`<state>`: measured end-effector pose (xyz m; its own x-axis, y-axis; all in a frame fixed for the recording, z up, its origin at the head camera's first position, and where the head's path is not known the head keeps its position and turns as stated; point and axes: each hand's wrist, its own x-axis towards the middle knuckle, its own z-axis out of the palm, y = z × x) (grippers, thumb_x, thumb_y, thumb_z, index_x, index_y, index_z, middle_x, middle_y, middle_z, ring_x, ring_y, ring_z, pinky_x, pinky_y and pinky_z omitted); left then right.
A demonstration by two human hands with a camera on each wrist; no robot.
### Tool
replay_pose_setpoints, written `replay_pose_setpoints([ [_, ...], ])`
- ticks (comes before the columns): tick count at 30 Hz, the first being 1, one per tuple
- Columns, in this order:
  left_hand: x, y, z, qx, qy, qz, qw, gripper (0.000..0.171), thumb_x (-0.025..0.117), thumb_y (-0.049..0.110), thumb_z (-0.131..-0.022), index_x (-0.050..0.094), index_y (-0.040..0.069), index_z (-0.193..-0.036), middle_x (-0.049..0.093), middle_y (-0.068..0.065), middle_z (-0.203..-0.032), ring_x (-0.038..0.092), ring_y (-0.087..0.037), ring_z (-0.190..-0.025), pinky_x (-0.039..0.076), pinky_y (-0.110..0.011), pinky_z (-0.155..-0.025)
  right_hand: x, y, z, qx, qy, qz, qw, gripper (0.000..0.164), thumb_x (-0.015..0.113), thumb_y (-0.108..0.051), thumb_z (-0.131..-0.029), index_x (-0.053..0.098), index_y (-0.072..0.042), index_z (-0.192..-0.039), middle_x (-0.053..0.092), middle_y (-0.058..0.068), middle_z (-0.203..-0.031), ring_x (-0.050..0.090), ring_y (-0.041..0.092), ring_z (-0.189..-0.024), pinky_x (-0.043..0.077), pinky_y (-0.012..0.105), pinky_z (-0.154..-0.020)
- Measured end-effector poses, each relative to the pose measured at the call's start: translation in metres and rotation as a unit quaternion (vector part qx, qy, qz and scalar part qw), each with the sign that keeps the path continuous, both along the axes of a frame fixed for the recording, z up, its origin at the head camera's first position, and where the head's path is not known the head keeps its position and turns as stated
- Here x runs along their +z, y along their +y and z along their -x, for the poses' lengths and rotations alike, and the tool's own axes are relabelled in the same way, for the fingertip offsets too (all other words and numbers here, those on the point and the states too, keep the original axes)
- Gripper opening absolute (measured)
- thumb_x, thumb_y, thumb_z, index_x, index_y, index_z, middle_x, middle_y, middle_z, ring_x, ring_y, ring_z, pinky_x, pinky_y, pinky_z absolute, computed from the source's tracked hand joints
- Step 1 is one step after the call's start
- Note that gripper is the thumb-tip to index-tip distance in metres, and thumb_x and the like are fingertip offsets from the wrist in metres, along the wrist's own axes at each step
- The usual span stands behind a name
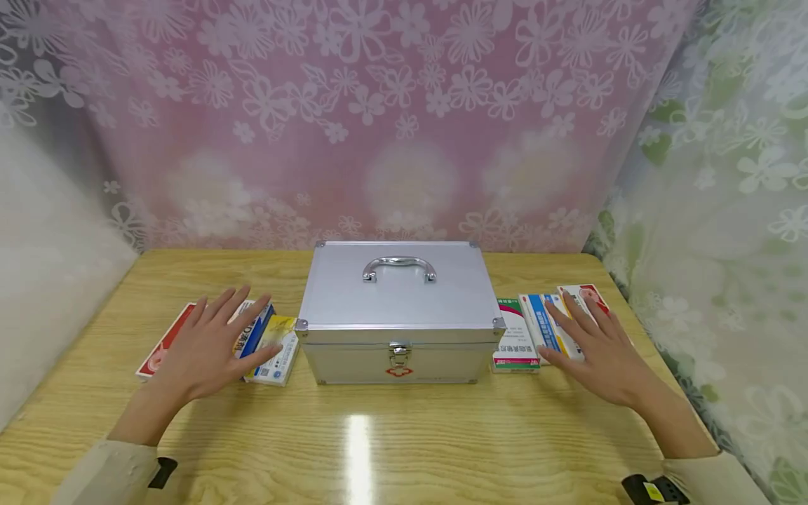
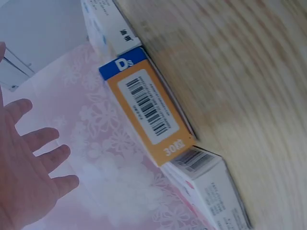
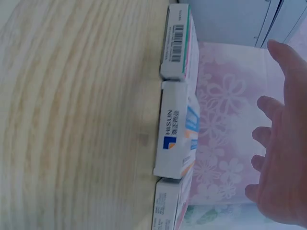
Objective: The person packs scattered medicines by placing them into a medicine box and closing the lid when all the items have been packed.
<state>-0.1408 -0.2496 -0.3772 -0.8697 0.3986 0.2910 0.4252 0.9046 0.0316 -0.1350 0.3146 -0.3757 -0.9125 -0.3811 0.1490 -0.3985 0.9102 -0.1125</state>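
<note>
My left hand (image 1: 207,351) hovers, fingers spread, over three medicine boxes left of the case: a red and white box (image 1: 165,345), a blue one with an orange end (image 2: 147,106), and a yellow and white one (image 1: 282,356). Over three more on the right, my right hand (image 1: 602,361) spreads its fingers too. There lie a green and white box (image 1: 516,344), a blue and white box (image 3: 171,129) and a red and white box (image 1: 571,289). Both wrist views show a gap between hand and boxes. Between the hands stands a silver medicine case (image 1: 394,301), lid down.
The case has a metal carrying handle (image 1: 399,262) on its lid and a front latch (image 1: 399,355) above a red cross mark. Everything stands on a wood-grain table (image 1: 265,442). A pink floral curtain (image 1: 379,154) hangs behind, a pale green one (image 1: 726,210) at the right.
</note>
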Motion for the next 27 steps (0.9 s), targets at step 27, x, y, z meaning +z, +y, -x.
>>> replay_pose_setpoints([
  [27, 0.038, 0.04, -0.018, -0.108, -0.002, -0.109, 0.9882, 0.077, 0.063, 0.046, -0.077, 0.026, 0.024, -0.141, 0.019, -0.002, -0.145, 0.029, -0.03, -0.125, 0.031, -0.053, -0.09, 0.04, -0.064, -0.016, 0.061, -0.01, 0.13, 0.99, 0.07, 0.056, -0.034, -0.086, 0.015, -0.029, -0.142, 0.008, -0.006, -0.147, 0.003, 0.019, -0.133, 0.013, 0.052, -0.1],
])
